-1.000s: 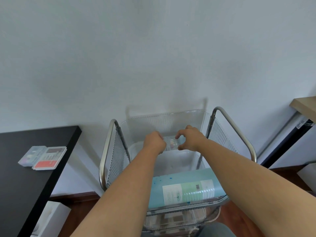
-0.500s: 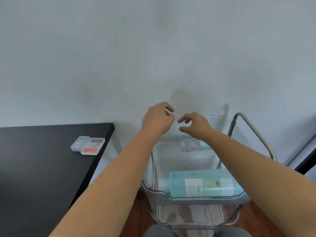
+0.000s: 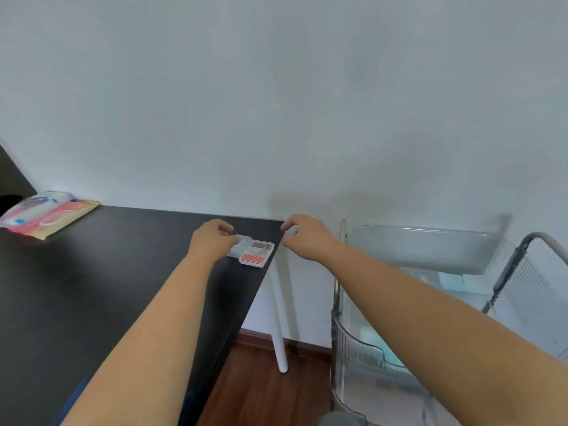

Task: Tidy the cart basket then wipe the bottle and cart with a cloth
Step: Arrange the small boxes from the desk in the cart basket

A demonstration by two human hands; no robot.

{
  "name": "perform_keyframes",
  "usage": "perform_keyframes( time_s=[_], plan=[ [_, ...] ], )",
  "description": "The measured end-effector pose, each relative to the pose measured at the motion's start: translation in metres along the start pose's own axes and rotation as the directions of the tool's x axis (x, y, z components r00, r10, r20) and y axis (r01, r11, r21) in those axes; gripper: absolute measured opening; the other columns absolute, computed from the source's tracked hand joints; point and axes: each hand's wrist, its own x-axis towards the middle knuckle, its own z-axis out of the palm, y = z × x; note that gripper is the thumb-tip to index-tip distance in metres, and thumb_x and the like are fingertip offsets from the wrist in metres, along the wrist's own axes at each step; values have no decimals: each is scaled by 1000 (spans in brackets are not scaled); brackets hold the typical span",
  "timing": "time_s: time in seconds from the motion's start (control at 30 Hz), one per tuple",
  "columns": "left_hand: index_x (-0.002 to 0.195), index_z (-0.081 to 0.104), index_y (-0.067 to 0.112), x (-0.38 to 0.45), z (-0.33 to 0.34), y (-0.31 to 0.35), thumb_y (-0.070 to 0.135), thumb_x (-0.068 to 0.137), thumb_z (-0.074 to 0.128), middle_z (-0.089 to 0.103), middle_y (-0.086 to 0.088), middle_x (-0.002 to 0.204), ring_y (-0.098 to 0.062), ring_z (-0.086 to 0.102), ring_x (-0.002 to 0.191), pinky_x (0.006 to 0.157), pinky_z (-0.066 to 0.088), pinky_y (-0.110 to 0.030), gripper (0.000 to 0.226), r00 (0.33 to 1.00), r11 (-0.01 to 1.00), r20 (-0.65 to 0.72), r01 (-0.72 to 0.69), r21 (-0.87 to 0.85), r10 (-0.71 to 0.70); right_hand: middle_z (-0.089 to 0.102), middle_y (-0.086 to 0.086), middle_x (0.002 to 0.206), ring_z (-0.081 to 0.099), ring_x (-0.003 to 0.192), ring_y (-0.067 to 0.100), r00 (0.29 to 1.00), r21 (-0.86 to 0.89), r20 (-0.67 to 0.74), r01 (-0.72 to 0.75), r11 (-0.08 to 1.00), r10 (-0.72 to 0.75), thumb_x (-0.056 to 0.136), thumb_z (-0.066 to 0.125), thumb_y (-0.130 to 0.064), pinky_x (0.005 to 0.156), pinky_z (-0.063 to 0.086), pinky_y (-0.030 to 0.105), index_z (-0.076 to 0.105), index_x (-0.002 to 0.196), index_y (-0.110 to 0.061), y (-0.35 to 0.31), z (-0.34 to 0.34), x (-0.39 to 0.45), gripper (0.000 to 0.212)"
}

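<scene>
Plastic first: tidying the basket, by judgement, and not yet wiping.

Reaching over the black desk (image 3: 92,287) with both arms, toward its far right corner. Pinching with the left hand (image 3: 212,241), fingers curled in and closing on the left end of a small clear case (image 3: 239,245); setting or nudging it against a red-lidded case (image 3: 257,254), the two touching, both lying flat on the desk. Holding the right hand (image 3: 307,238) just beside the desk corner, clear of the cases, thumb and forefinger drawn nearly together; not being able to tell whether anything small is caught between them.

Noting the cart basket (image 3: 430,233) to the right, transparent, well apart from both hands. Noting the bottle (image 3: 451,282) lying inside it, pale blue, only partly showing behind the right forearm. Seeing no cloth in either hand; noting only a pack of wipes (image 3: 46,215) at the far left of the desk.

Judging the next move: letting go of the case once it is lying square, then turning back right to the basket. Calling for a full release before withdrawing, the cases sitting close to the desk edge and liable to slide off.
</scene>
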Motion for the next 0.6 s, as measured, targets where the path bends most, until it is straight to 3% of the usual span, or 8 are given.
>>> perform_keyframes(
  time_s=[0.07,0.13,0.2,0.27,0.33,0.4,0.6],
  plan=[
    [110,66,21,1,6,-10,23,86,70,67,-2,117,-16,59,96,79,45,-27,24,1000,1000,10,24,-6,-24,63,11,109,60,100,26,994,0,21,-107,994,107,91,55,-18,83,49,31,62,119,-4,-6,18,7,32],
    [110,66,22,1,13,-15,23,86,69,66,-3,118,-16,59,98,80,45,-27,24,999,999,20,27,-23,-27,61,12,85,59,76,26,974,43,58,-223,974,220,90,54,-22,67,48,30,64,98,0,-8,33,14,25],
    [108,67,22,2,17,-17,22,84,68,66,-3,119,-17,58,99,76,44,-26,24,999,999,34,28,-25,-27,50,6,68,49,58,19,940,113,81,-338,934,331,90,56,-28,52,39,24,54,77,-7,-8,44,17,26],
    [104,67,22,4,20,-19,19,82,69,66,-3,120,-17,59,98,73,44,-26,22,999,999,38,29,-21,-28,51,6,72,47,56,17,905,192,109,-426,884,412,90,59,-37,48,37,24,55,82,-9,-4,55,21,29],
    [103,68,21,5,20,-20,17,81,70,66,-4,120,-18,59,98,73,44,-27,22,999,1000,32,25,-18,-25,54,9,83,49,59,18,877,284,150,-480,830,456,87,63,-43,51,42,26,57,96,-9,-1,66,23,36],
    [103,69,20,5,19,-20,16,82,71,65,-5,120,-17,59,97,74,44,-27,22,999,1000,28,20,-4,-19,56,10,87,51,65,19,861,320,188,-509,799,474,84,65,-45,54,44,25,57,97,-11,-1,76,23,38],
    [113,60,24,-1,14,-24,31,76,74,65,-2,107,-19,63,89,68,46,-29,40,998,998,-45,38,50,-36,45,7,71,33,56,13,842,523,245,-533,665,481,87,66,-21,49,33,22,62,97,-8,-2,86,24,17]
  ],
)
